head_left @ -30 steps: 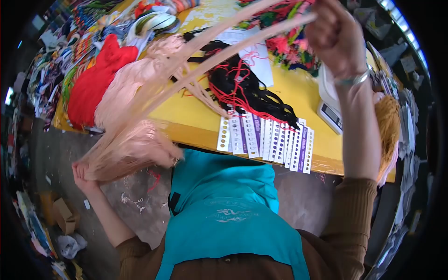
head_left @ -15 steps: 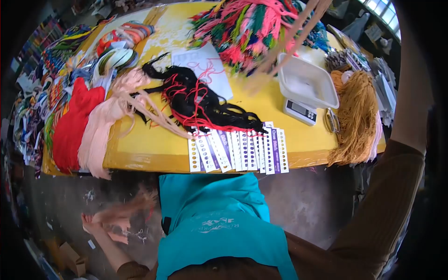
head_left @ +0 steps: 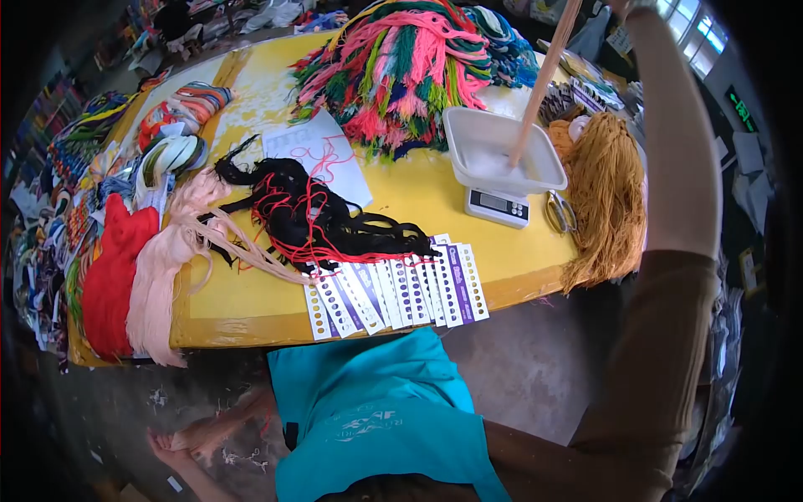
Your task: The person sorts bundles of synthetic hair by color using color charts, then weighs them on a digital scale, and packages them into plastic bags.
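Note:
My right hand point(head_left: 621, 7) is raised at the top edge, partly cut off, closed on a long hank of tan-pink thread point(head_left: 548, 75). The hank hangs taut, its lower end inside a white plastic tray point(head_left: 468, 146). That tray sits on a small digital scale point(head_left: 499, 207). Low on the left, below the table edge, my left hand point(head_left: 171, 449) is closed around a bundle of pale pink thread point(head_left: 222, 428). A pair of scissors point(head_left: 560, 212) lies beside the scale.
On the yellow table point(head_left: 251, 322) lie punched thread cards point(head_left: 401, 289), black thread point(head_left: 318, 205) with red strands, a paper sheet point(head_left: 343, 167), red hanks point(head_left: 117, 276) and pale pink hanks point(head_left: 155, 293). A multicoloured pile point(head_left: 401, 67) stands at the back, golden-brown thread point(head_left: 606, 192) at right.
The tan-pink hank has swung rightward and down into the tray, and my right hand has come into view. My left hand and its bundle moved slightly lower. The view has shifted.

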A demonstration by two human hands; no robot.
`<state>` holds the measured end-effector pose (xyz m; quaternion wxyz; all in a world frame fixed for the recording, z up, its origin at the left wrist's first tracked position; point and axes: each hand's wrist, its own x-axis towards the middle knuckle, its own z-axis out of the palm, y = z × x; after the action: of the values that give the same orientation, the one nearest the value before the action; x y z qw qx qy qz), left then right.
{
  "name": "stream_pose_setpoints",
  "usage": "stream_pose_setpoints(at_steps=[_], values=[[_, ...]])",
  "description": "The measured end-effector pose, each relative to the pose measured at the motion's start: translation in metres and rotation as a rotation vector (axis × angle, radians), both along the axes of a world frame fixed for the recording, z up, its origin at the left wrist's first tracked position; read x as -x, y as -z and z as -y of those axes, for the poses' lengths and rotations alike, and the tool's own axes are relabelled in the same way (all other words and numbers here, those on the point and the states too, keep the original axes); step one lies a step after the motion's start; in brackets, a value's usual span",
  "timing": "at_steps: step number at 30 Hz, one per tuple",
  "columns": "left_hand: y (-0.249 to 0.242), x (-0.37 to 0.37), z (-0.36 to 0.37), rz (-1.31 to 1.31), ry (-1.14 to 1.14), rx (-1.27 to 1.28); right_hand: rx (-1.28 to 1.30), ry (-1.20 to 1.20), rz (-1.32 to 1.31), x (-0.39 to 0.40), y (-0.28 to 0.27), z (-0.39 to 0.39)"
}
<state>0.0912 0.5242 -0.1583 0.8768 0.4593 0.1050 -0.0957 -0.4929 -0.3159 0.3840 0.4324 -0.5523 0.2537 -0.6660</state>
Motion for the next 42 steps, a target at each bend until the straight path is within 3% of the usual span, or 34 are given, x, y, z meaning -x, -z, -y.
stream_pose_setpoints(at_steps=[1,3,4,7,8,9,12,14,16,21,24,26,28,32,35,38,42], values=[[0.003,0.001,0.002,0.0,0.094,0.105,-0.084,0.059,-0.026,0.006,0.034,0.013],[0.007,0.001,0.006,-0.001,0.195,0.21,-0.048,0.205,-0.423,-0.013,0.097,-0.037],[0.007,0.003,0.016,-0.009,0.24,0.237,0.08,0.234,-0.856,0.022,0.149,-0.01],[-0.022,0.032,0.073,-0.092,0.262,0.29,-0.123,0.105,-1.586,0.069,0.251,0.009],[-0.036,0.044,0.095,-0.167,0.23,0.316,-0.127,0.144,-1.724,0.07,0.265,-0.02],[-0.05,0.056,0.119,-0.169,0.238,0.313,0.279,0.344,-1.839,0.085,0.297,-0.025],[-0.058,0.067,0.15,-0.272,0.119,0.257,0.226,0.604,-1.651,0.085,0.328,-0.078],[-0.033,0.051,0.141,0.033,0.756,0.461,0.352,0.625,-1.479,0.092,0.347,-0.103],[-0.049,0.068,0.16,0.057,0.732,0.43,0.36,0.571,-1.375,0.097,0.361,-0.126],[-0.107,0.125,0.219,0.123,0.709,0.394,0.27,0.584,-1.402,0.098,0.367,-0.177],[-0.123,0.133,0.234,0.16,0.799,0.399,0.139,0.68,-1.189,0.106,0.371,-0.185],[-0.13,0.135,0.242,0.264,1.017,0.471,0.234,0.736,-1.171,0.11,0.371,-0.184],[-0.137,0.145,0.25,0.287,0.939,0.36,0.409,0.815,-1.178,0.114,0.37,-0.183],[-0.138,0.153,0.257,0.276,0.75,0.126,0.443,0.807,-1.271,0.112,0.368,-0.18],[-0.138,0.151,0.265,0.322,0.741,0.098,0.531,0.815,-1.314,0.106,0.37,-0.174],[-0.145,0.154,0.274,0.299,0.851,0.312,0.499,0.795,-1.378,0.102,0.376,-0.168],[-0.154,0.159,0.282,0.289,0.874,0.354,0.523,0.769,-1.423,0.099,0.387,-0.156]])
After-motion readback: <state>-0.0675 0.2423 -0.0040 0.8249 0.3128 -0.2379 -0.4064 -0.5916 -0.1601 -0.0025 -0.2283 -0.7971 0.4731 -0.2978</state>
